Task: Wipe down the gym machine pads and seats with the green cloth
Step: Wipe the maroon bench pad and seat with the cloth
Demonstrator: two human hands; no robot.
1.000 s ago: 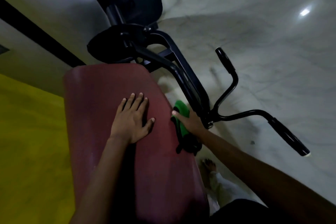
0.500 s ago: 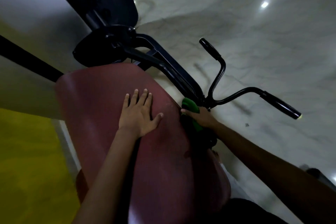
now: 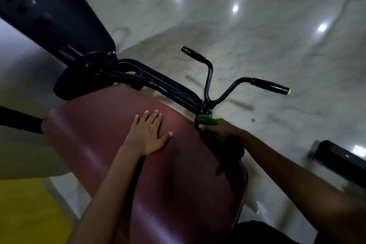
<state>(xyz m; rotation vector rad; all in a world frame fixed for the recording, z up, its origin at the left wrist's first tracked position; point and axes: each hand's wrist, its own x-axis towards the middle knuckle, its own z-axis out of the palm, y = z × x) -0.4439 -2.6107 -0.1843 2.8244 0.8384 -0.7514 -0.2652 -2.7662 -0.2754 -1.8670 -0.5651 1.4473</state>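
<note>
A dark red padded seat (image 3: 111,136) of a gym machine fills the middle and lower part of the head view. My left hand (image 3: 147,133) lies flat on top of the pad, fingers straight and spread. My right hand (image 3: 219,128) grips the green cloth (image 3: 206,120) against the pad's right edge, close to the black frame. Part of the cloth hangs down below my hand, dark in the shade.
A black frame arm (image 3: 158,83) runs from the pad's far end to a forked handlebar (image 3: 210,77) with two black grips. A dark panel (image 3: 49,12) rises at the upper left. Pale marble floor (image 3: 257,45) spreads to the right; a black foot (image 3: 340,156) lies there. Yellow flooring (image 3: 21,214) is at lower left.
My right hand has slid the green cloth along the pad's right edge toward the handlebar joint. My left hand stays flat on the pad. The view has tilted.
</note>
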